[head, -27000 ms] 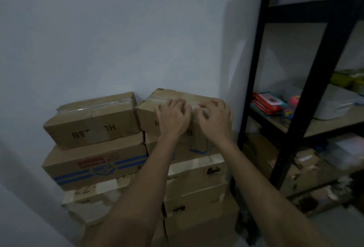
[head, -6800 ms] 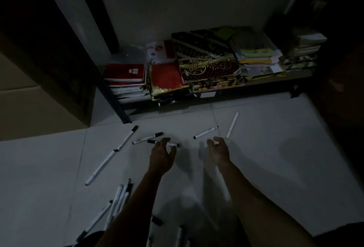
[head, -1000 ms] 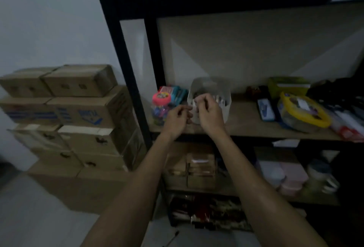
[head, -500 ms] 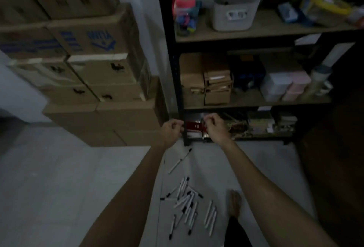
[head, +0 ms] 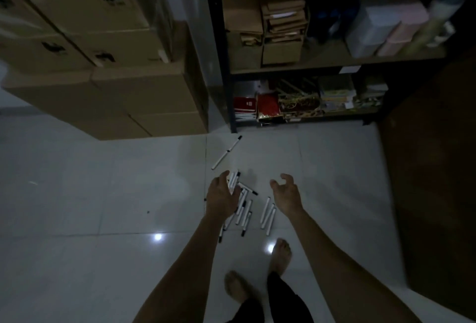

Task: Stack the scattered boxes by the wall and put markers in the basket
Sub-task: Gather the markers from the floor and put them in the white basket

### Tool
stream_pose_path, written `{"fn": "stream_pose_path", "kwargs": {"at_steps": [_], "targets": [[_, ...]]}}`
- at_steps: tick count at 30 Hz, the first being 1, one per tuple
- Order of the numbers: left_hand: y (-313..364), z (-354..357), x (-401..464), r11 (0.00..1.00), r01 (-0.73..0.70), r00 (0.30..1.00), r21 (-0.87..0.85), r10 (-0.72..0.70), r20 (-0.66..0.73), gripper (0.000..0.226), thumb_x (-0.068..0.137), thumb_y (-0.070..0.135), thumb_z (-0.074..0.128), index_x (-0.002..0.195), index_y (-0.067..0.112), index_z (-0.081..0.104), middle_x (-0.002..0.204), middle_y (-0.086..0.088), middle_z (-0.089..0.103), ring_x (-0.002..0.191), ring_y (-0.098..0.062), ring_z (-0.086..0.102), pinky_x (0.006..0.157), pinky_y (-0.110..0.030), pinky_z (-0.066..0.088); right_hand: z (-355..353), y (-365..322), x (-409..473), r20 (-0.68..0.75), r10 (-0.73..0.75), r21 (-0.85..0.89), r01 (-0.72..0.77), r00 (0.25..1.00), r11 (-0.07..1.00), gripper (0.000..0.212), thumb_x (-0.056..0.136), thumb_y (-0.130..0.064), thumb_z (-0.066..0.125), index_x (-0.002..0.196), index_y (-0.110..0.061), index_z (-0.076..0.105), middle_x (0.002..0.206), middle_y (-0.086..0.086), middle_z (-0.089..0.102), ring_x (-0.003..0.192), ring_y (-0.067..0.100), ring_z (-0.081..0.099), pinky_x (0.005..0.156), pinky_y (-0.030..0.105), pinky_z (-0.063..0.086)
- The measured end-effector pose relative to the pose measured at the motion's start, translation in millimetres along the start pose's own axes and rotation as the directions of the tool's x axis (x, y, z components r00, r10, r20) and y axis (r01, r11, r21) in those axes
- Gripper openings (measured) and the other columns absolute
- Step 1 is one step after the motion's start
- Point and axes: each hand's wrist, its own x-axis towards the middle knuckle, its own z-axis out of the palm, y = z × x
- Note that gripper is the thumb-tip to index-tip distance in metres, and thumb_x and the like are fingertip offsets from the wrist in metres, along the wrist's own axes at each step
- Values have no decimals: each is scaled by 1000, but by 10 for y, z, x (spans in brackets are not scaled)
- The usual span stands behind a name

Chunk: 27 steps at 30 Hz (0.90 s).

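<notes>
Both hands reach down over the white tiled floor point(head: 77, 194). The left hand point(head: 222, 195) hangs with relaxed fingers above a cluster of white markers point(head: 244, 209), holding nothing; the right hand point(head: 285, 193) is loosely curled and empty just right of them. One lone marker point(head: 226, 152) lies farther off, near the black shelf post point(head: 226, 78). Cardboard boxes point(head: 103, 52) stand stacked at far left.

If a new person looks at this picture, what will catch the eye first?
First, the cluster of white markers scattered on the pale tiled floor, with the left hand and right hand reaching down over them, both empty. Next, the stacked cardboard boxes at upper left, beside the dark shelf unit.
</notes>
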Motion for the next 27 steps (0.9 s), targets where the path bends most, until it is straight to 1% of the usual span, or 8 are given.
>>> {"fn": "stream_pose_path", "kwargs": {"at_steps": [2,4,8,12,15,21,24,27], "targets": [[-182,180,27,999,-11,1000,50,12,-23,61,95,28,58,147,5,35,140,-22,45,127,-36,46,104,-39,37,147,251,97,-3,34,-5,-34,999,999,58,99,-43,52,148,-20,31,142,20,42,129,33,46,107,41,41],[-389,369,121,996,-24,999,88,28,-43,64,94,30,59,148,6,35,140,-20,44,128,-35,45,106,-42,38,319,493,241,-24,52,-19,-52,998,998,62,98,-45,52,150,-22,27,145,21,37,131,34,43,107,42,40],[-905,856,366,984,-104,991,142,114,-66,63,94,29,59,146,3,37,138,-20,47,128,-34,45,105,-40,38,725,1083,620,-62,61,-39,-64,996,997,65,96,-44,56,151,-21,27,142,21,39,129,36,43,107,44,40],[-1580,1569,749,977,-147,987,155,155,-40,64,93,29,62,146,2,38,139,-21,48,128,-35,45,105,-43,38,1196,1791,1165,-76,81,-66,-86,994,994,67,96,-45,56,152,-21,26,143,20,37,129,38,42,104,44,41],[-2020,2101,1009,978,-143,989,149,148,-26,64,92,30,63,145,2,39,135,-23,50,126,-37,47,102,-44,40,1460,2266,1549,-117,99,-86,-110,988,990,67,96,-44,56,151,-21,26,144,21,36,129,39,42,101,42,41],[-2961,3253,1618,966,-150,989,212,149,21,68,94,43,56,149,8,33,146,-16,42,136,-31,39,109,-42,35,1959,3278,2424,-219,198,-73,-219,955,973,79,92,-49,60,153,-18,20,145,25,34,129,42,40,103,46,42],[-3333,3666,1837,963,-107,994,247,96,58,74,94,50,52,152,11,27,151,-13,37,140,-28,34,113,-40,31,2161,3611,2730,-278,237,-78,-268,931,960,87,89,-54,62,154,-18,16,146,25,33,127,42,41,101,47,42],[-3581,3938,1953,962,-94,993,256,73,89,75,92,55,53,151,15,28,147,-11,41,136,-27,37,110,-40,35,2322,3865,2910,-330,238,-86,-280,914,956,94,85,-60,64,153,-19,15,146,23,32,126,42,42,98,48,43]]}}
